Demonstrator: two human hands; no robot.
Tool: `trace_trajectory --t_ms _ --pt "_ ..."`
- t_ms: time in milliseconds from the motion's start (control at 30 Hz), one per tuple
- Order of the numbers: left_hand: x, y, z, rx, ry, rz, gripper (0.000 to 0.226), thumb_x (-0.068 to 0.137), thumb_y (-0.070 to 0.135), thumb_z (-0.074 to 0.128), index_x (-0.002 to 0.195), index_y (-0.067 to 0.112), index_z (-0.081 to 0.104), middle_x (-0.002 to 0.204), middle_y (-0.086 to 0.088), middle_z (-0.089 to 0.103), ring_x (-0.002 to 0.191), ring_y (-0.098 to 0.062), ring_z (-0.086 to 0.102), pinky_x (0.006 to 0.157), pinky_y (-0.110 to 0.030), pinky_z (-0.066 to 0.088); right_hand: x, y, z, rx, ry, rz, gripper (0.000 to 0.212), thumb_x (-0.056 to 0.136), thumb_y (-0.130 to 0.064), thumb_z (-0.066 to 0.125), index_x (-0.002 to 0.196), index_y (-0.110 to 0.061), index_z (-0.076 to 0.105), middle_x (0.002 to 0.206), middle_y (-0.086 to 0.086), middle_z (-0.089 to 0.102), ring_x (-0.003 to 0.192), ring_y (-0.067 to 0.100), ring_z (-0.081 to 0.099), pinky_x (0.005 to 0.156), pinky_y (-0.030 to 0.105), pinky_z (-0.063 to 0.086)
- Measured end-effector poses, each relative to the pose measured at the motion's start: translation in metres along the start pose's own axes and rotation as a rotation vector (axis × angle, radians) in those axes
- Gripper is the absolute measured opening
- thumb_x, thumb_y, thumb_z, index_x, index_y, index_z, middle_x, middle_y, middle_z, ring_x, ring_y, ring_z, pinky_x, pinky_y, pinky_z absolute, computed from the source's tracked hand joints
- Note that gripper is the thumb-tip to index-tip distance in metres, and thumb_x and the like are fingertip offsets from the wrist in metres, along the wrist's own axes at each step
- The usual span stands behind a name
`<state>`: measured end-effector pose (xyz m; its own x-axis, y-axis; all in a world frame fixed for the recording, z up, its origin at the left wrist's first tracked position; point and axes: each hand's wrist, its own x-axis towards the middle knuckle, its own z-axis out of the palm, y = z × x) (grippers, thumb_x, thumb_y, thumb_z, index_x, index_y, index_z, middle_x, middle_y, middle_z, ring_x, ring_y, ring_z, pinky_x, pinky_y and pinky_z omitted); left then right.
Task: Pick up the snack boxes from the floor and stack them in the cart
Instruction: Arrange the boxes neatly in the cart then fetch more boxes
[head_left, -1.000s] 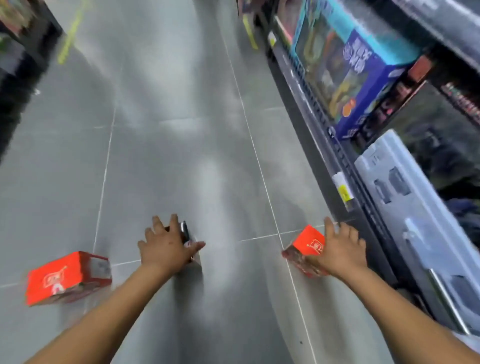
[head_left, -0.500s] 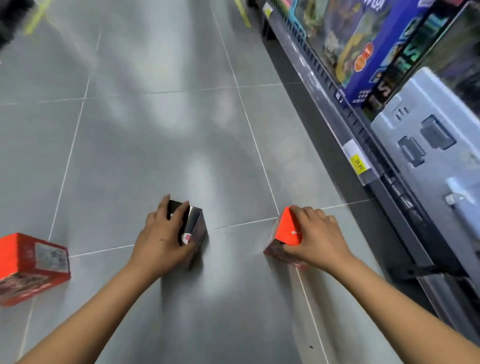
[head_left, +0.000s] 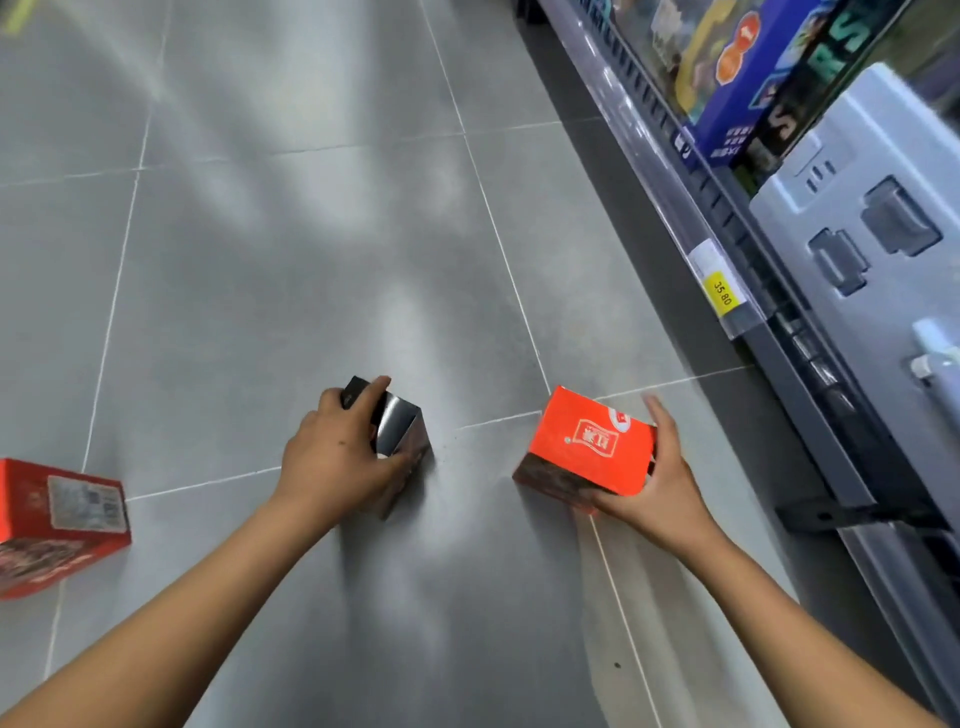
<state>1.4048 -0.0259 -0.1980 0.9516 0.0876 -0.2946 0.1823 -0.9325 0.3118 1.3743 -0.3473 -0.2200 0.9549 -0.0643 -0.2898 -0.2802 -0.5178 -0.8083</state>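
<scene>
Head view looks down on a grey tiled floor in a shop aisle, both bare forearms reaching forward. The left grip is clamped over a dark glossy snack box: fingers curl across its top and far edge, and the thumb presses the near side. That box stands at the floor, just short of a tile joint (whether its base touches the tile or is raised a little cannot be told). The right grip holds an orange snack box, with the thumb along the near lower edge and the fingers up its right side. This box is tilted, its orange face with a white logo turned up toward the camera and a dark printed side facing down and left. Its lower left corner sits close to the floor, but contact is unclear. The two held boxes are apart, with bare tile between them.

A third orange snack box lies on the floor at the left edge, well apart from both grips, a printed label on its upper face. Along the right runs a store shelf with a yellow price tag on its rail. A blue toy box and a grey plastic pack stand on it.
</scene>
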Motion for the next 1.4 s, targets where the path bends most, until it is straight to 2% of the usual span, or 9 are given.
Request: trace_trajectory --t_ms 67,200,367,733,867,1000,1167,1300,1400 --pt "-0.014 0.01 -0.018 -0.022 -0.022 -0.021 0.081 0.068 0.057 0.066 0.14 0.042 0.033 0.125 -0.005 0.047 0.102 -0.03 0.056 0.082 -0.039 0.049 -0.009 -0.022 -0.003 -0.046 0.038 0.003 0.093 0.044 -0.044 0.085 0.125 -0.042 0.038 0.113 -0.016 0.053 0.097 -0.004 0.054 0.078 0.008 0.038" --pt "-0.058 0.05 -0.116 0.012 -0.112 0.003 0.08 0.065 0.063 0.06 0.139 0.044 0.035 0.123 -0.002 0.05 0.101 -0.028 0.057 0.08 -0.034 0.048 -0.041 -0.106 -0.05 0.019 0.028 0.185 0.071 0.057 -0.029 0.09 0.11 -0.031 0.043 0.097 -0.016 0.056 0.088 0.003 0.055 0.066 0.013 0.039" --pt "-0.128 0.118 -0.281 0.044 -0.15 0.088 0.1 0.047 0.076 0.032 0.141 0.043 0.033 0.124 0.0 0.049 0.104 -0.028 0.057 0.08 -0.035 0.047 -0.109 -0.238 -0.149 0.126 0.039 0.302 0.082 0.062 -0.03 0.09 0.122 -0.02 0.036 0.102 -0.01 0.055 0.097 0.012 0.057 0.075 0.025 0.043" --pt "-0.276 0.269 -0.562 0.195 -0.114 0.428 0.076 0.071 0.065 0.057 0.139 0.046 0.031 0.12 0.002 0.048 0.099 -0.026 0.059 0.07 -0.032 0.047 -0.292 -0.482 -0.364 0.128 0.087 0.118 0.07 0.058 -0.023 0.093 0.105 -0.036 0.043 0.1 -0.016 0.059 0.094 0.01 0.061 0.081 0.027 0.049" --pt "-0.32 0.311 -0.616 0.187 -0.145 0.575 0.087 0.06 0.069 0.04 0.142 0.045 0.029 0.118 0.003 0.049 0.1 -0.024 0.058 0.07 -0.029 0.042 -0.354 -0.52 -0.415 0.11 0.134 0.06 0.072 0.061 -0.024 0.091 0.116 -0.039 0.047 0.105 -0.018 0.058 0.091 -0.006 0.059 0.084 0.022 0.047" --pt "-0.363 0.339 -0.641 0.207 -0.114 0.787 0.09 0.056 0.074 0.031 0.141 0.046 0.03 0.116 0.005 0.051 0.099 -0.022 0.059 0.075 -0.03 0.046 -0.431 -0.533 -0.437 0.163 0.315 0.126 0.082 0.053 -0.05 0.089 0.125 -0.036 0.051 0.111 -0.01 0.062 0.096 0.001 0.062 0.085 0.024 0.05" --pt "-0.415 0.365 -0.64 0.281 -0.125 1.101 0.084 0.064 0.069 0.046 0.142 0.044 0.029 0.117 0.002 0.053 0.099 -0.027 0.061 0.08 -0.033 0.049 -0.551 -0.52 -0.414 0.341 0.705 0.311 0.074 0.066 -0.027 0.088 0.129 -0.027 0.049 0.107 -0.011 0.062 0.096 0.011 0.061 0.088 0.03 0.052" --pt "-0.473 0.383 -0.619 0.308 -0.224 1.283 0.092 0.056 0.076 0.035 0.143 0.046 0.025 0.119 0.001 0.048 0.105 -0.028 0.059 0.082 -0.036 0.05 -0.658 -0.498 -0.374 0.512 0.996 0.496 0.054 0.074 -0.015 0.082 0.115 -0.024 0.047 0.091 -0.013 0.058 0.079 0.007 0.056 0.064 0.012 0.046" --pt "-0.529 0.396 -0.594 0.361 -0.311 1.479 0.086 0.063 0.075 0.043 0.142 0.044 0.029 0.121 -0.002 0.049 0.105 -0.03 0.059 0.082 -0.038 0.051 -0.748 -0.483 -0.331 0.605 1.211 0.635 0.054 0.07 -0.019 0.085 0.113 -0.023 0.053 0.096 -0.006 0.065 0.08 0.005 0.06 0.068 0.014 0.048"
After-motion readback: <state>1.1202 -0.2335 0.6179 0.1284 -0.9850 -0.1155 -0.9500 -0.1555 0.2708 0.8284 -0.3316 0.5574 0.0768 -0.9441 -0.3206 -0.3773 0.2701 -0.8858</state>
